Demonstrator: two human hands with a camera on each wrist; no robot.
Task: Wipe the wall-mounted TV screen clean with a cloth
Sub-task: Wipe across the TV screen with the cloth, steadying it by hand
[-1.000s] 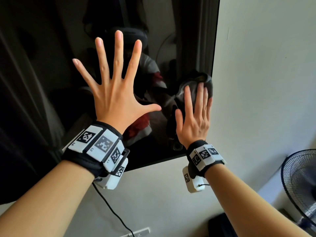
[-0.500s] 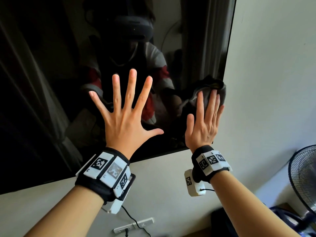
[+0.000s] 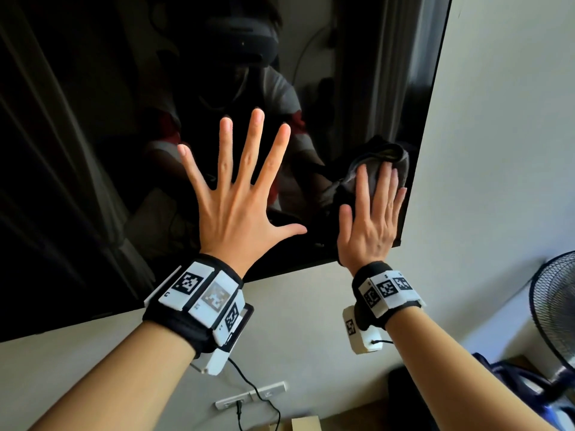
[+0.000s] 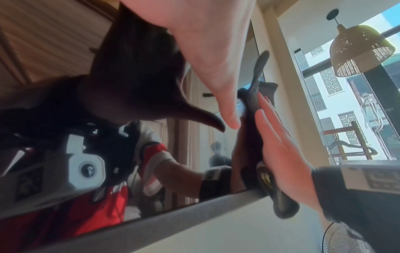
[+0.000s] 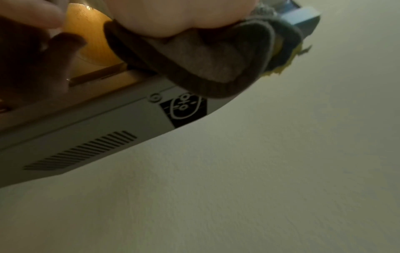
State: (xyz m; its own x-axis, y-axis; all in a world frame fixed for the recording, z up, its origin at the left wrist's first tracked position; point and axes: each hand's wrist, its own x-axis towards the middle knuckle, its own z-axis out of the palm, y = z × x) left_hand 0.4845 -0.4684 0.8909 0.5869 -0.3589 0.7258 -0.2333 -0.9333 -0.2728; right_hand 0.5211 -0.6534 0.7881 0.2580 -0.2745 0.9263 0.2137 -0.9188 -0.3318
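Observation:
The wall-mounted TV screen [image 3: 93,150] is dark and mirrors the person. My left hand [image 3: 242,169] lies on its lower middle with fingers spread and straight, holding nothing. My right hand [image 3: 376,194] presses a bunched grey cloth [image 3: 382,154] flat against the screen's lower right corner, fingers straight and together. In the left wrist view the cloth [image 4: 251,102] is squeezed between the right hand [image 4: 281,145] and the glass, hanging past the TV's bottom edge [image 4: 151,231]. The right wrist view shows the cloth [image 5: 205,68] folded over the TV's underside [image 5: 86,128].
White wall [image 3: 497,150] runs right of and below the TV. A standing fan [image 3: 557,306] is at the lower right, with a dark bag [image 3: 513,384] beneath. Wall sockets [image 3: 249,396] with a plugged cable sit under the TV. A pendant lamp [image 4: 359,51] hangs by the window.
Both hands now sit lower on the screen, nearer its bottom edge, the right one still pressing the cloth. The head view has dropped, showing more wall and the sockets.

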